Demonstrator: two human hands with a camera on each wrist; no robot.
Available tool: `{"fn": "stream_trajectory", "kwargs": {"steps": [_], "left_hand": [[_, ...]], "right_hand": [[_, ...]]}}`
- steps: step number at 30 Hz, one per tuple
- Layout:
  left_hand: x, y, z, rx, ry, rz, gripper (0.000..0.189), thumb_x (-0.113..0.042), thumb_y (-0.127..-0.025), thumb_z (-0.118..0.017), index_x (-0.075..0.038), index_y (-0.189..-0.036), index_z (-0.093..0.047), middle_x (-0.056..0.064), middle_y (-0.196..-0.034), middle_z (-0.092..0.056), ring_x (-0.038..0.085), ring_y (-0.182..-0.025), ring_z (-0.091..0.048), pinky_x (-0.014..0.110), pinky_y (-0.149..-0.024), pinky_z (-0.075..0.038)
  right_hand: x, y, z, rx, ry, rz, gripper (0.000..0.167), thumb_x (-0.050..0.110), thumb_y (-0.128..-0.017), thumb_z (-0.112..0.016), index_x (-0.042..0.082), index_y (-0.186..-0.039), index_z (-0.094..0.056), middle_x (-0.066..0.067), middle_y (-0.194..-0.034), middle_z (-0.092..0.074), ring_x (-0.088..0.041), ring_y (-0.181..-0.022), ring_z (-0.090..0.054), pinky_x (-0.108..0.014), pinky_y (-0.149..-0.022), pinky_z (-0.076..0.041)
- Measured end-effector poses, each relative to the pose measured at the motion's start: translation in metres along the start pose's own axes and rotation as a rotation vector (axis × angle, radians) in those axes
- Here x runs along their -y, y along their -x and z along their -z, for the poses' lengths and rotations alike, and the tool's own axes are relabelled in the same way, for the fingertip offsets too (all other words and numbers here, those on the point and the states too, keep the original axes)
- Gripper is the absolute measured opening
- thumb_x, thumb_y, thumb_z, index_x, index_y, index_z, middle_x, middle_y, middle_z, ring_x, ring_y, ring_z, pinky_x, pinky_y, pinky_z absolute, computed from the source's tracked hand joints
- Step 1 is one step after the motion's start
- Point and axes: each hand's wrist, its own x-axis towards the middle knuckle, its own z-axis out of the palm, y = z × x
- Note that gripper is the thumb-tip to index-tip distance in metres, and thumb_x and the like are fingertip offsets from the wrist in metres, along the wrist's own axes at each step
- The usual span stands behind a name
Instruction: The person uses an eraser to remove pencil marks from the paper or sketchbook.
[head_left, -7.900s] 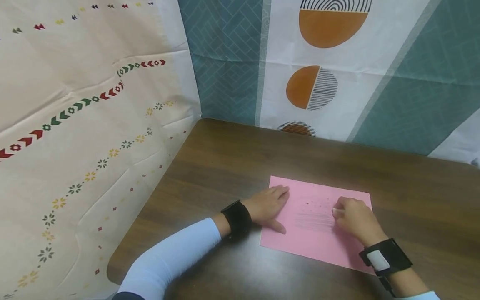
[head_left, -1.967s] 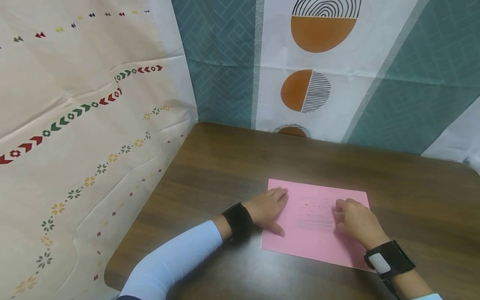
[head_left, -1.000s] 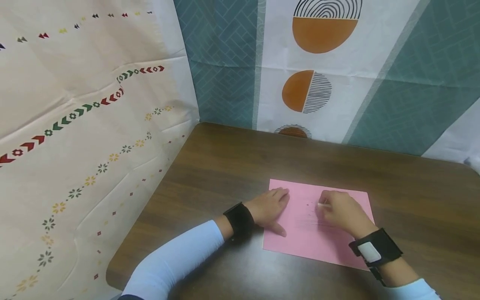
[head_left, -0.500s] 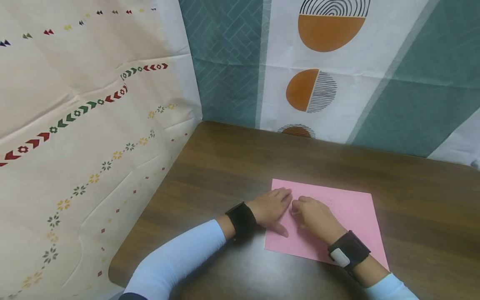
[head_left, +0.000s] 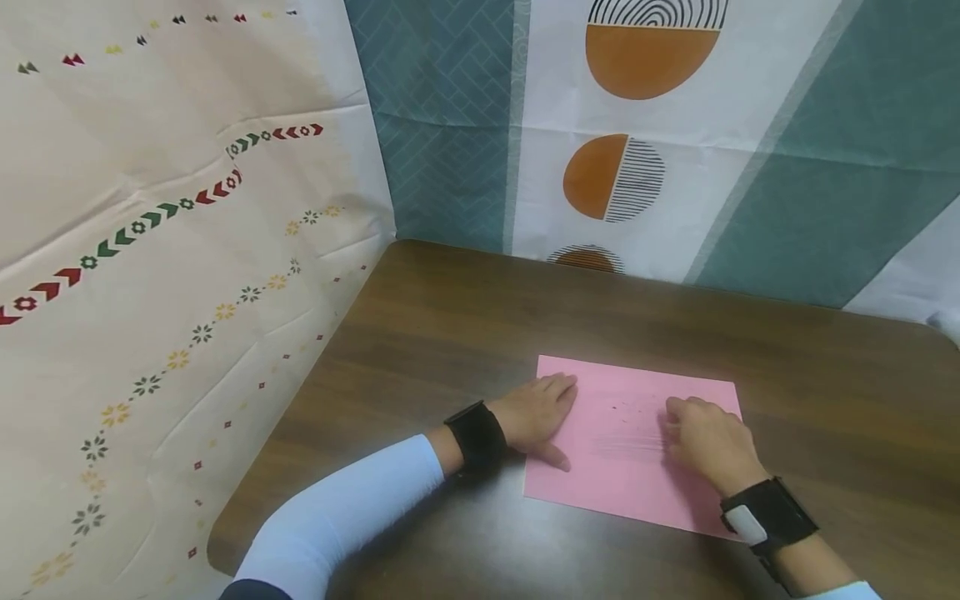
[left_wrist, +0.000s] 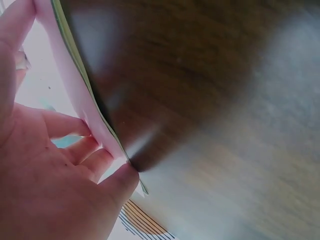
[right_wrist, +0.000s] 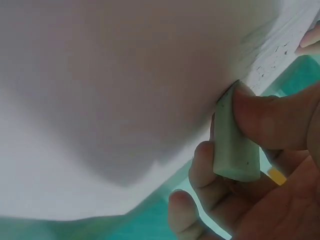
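A pink sheet of paper (head_left: pixel 600 483) lies on the table, bearing faint grey pencil lines and small dark crumbs near its middle. My left hand (head_left: pixel 536 421) rests on its left edge, fingers spread out. In the left wrist view, thin layers show along the paper's edge (left_wrist: pixel 87 82) beside the fingertips. My right hand (head_left: pixel 712 442) is over the right part of the sheet. Between thumb and fingers it pinches a whitish eraser (right_wrist: pixel 235 145), one end down at the paper; in the head view the fingers hide the eraser.
The brown wooden table (head_left: pixel 465 325) extends around the paper. A cream patterned cloth (head_left: pixel 187 275) hangs along the left side, and a teal and white cloth (head_left: pixel 450 125) with orange shapes hangs behind the table's far edge.
My right hand has swept the eraser left across the sheet to near my left hand, then back to the right. The left hand has stayed on the paper's edge.
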Motion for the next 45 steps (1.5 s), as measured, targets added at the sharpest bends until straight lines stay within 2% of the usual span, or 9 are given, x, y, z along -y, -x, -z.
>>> {"fn": "stream_trajectory", "kwargs": {"steps": [6, 15, 23, 39, 45], "left_hand": [[0.0002, 0.0004, -0.0031, -0.026, 0.008, 0.004, 0.113, -0.077, -0.083, -0.061, 0.001, -0.157, -0.027, 0.017, -0.163, -0.025, 0.028, -0.150, -0.023, 0.033, -0.121, -0.018], [-0.0021, -0.0005, -0.0040, -0.018, 0.010, 0.002, 0.113, -0.076, -0.082, -0.062, 0.000, -0.157, -0.028, 0.017, -0.162, -0.026, 0.028, -0.150, -0.024, 0.033, -0.121, -0.018], [-0.0028, 0.0010, -0.0030, -0.012, 0.022, 0.009, 0.112, -0.075, -0.082, -0.063, 0.000, -0.157, -0.028, 0.016, -0.163, -0.026, 0.028, -0.150, -0.023, 0.034, -0.121, -0.018], [-0.0034, -0.0014, -0.0008, -0.007, 0.035, 0.028, 0.113, -0.076, -0.081, -0.063, -0.002, -0.158, -0.027, 0.015, -0.164, -0.024, 0.026, -0.151, -0.021, 0.032, -0.121, -0.016], [-0.0031, -0.0016, -0.0011, -0.010, 0.037, 0.022, 0.112, -0.075, -0.082, -0.063, -0.001, -0.158, -0.028, 0.015, -0.164, -0.024, 0.026, -0.151, -0.021, 0.033, -0.121, -0.016]], "right_hand": [[-0.0054, 0.0032, -0.0010, 0.006, -0.055, -0.022, 0.023, 0.006, -0.079, -0.082, 0.005, -0.090, -0.062, -0.007, -0.079, -0.062, -0.025, -0.070, -0.058, -0.047, -0.064, -0.054], [-0.0070, 0.0093, -0.0024, -0.019, -0.103, -0.030, 0.025, 0.004, -0.077, -0.082, 0.002, -0.095, -0.065, -0.012, -0.083, -0.065, -0.032, -0.077, -0.064, -0.057, -0.074, -0.055], [-0.0070, 0.0111, -0.0041, -0.030, -0.119, -0.034, 0.024, 0.005, -0.080, -0.081, 0.002, -0.097, -0.065, -0.009, -0.082, -0.064, -0.027, -0.073, -0.061, -0.054, -0.073, -0.055], [-0.0110, 0.0103, -0.0039, -0.038, -0.121, -0.032, 0.025, 0.005, -0.079, -0.081, 0.003, -0.097, -0.065, -0.010, -0.085, -0.066, -0.031, -0.076, -0.064, -0.057, -0.075, -0.055], [-0.0072, 0.0081, 0.0033, -0.012, -0.103, -0.015, 0.025, 0.007, -0.077, -0.083, 0.004, -0.096, -0.067, -0.011, -0.088, -0.068, -0.032, -0.079, -0.065, -0.058, -0.078, -0.055]]}}
